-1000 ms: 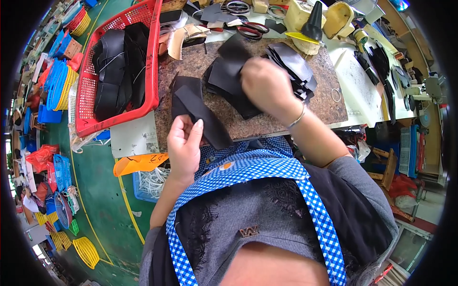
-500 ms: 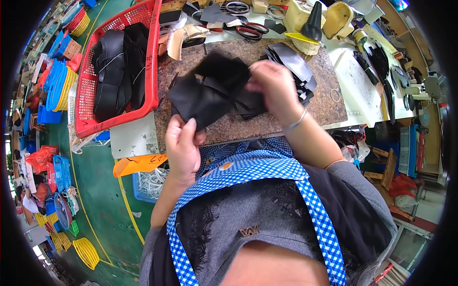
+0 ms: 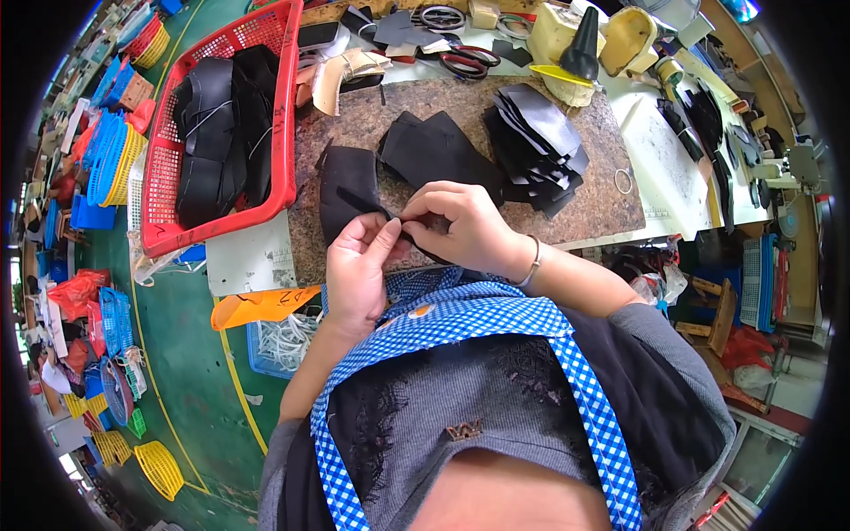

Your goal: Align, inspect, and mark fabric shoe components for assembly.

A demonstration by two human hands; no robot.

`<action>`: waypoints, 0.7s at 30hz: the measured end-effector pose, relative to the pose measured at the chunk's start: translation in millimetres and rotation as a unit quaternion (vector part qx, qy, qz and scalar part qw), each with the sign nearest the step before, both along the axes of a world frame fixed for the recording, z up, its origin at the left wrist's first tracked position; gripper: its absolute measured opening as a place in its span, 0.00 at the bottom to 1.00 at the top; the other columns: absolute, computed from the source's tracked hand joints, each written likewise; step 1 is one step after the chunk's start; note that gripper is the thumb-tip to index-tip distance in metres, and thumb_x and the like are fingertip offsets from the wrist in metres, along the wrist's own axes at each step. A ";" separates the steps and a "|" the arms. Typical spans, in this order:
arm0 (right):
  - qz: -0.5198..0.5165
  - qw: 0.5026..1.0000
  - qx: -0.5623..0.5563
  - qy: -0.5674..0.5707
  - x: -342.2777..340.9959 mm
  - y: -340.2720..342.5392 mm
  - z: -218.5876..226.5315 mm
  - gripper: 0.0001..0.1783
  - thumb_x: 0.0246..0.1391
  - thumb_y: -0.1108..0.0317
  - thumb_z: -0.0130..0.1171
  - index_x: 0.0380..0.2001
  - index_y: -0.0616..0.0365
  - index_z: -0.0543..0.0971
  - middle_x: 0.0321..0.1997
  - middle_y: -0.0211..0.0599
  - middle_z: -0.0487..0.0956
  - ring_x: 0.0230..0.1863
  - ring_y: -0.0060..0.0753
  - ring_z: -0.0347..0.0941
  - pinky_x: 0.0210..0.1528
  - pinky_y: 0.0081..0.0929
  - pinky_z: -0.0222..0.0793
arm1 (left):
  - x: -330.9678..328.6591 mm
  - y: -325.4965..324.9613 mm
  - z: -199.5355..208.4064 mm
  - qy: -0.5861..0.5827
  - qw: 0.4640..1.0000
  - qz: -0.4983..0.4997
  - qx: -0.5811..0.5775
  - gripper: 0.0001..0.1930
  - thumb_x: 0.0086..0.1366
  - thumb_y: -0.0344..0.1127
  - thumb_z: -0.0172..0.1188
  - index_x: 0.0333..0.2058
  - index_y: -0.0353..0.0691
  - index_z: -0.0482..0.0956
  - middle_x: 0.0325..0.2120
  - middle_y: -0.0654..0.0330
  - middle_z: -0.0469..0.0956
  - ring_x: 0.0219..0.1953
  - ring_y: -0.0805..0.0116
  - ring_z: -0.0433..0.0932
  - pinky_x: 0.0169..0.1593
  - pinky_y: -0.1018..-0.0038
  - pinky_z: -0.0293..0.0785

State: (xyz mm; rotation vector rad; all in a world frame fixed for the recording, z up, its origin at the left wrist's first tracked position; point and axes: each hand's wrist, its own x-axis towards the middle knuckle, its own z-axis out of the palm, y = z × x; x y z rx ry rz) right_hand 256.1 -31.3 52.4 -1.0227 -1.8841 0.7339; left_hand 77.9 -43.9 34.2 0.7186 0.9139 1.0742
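Close together at the near edge of a speckled brown board (image 3: pixel 575 221), my two hands pinch a black leather-like piece (image 3: pixel 357 203). My left hand (image 3: pixel 359 265) is closed on its near edge, thumb on top. Fingertips of my right hand (image 3: pixel 465 226) meet the left ones at the same edge; part of the piece is hidden under them. Another flat black piece (image 3: pixel 347 168) lies just beyond. Further off, a spread of black pieces (image 3: pixel 438 150) rests on the board, and right of it a fanned stack of black pieces (image 3: pixel 536 142) shows paler edges.
A red basket (image 3: pixel 285 168) holding tied black pieces stands at the left. Scissors (image 3: pixel 467 62), scraps (image 3: pixel 350 71) and a yellow block with a black cone-shaped thing (image 3: pixel 580 49) line the back. A rubber band (image 3: pixel 623 181) lies at the right. An orange sheet (image 3: pixel 257 308) hangs below the front edge.
My right hand has come down and left from over the pieces to meet my left hand. The black piece, held up before, is now lower at the near edge.
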 end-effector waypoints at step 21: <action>-0.049 0.987 0.032 -0.151 29.3 29.4 -7.4 0.08 0.47 0.72 0.64 0.33 0.61 0.81 0.36 0.43 0.81 0.39 0.45 0.79 0.42 0.33 0.76 | -6.6 0.1 -4.0 0.084 0.994 0.013 0.065 0.06 0.65 0.30 0.62 0.32 0.42 0.73 0.25 0.71 0.73 0.26 0.84 0.69 0.32 0.86 0.65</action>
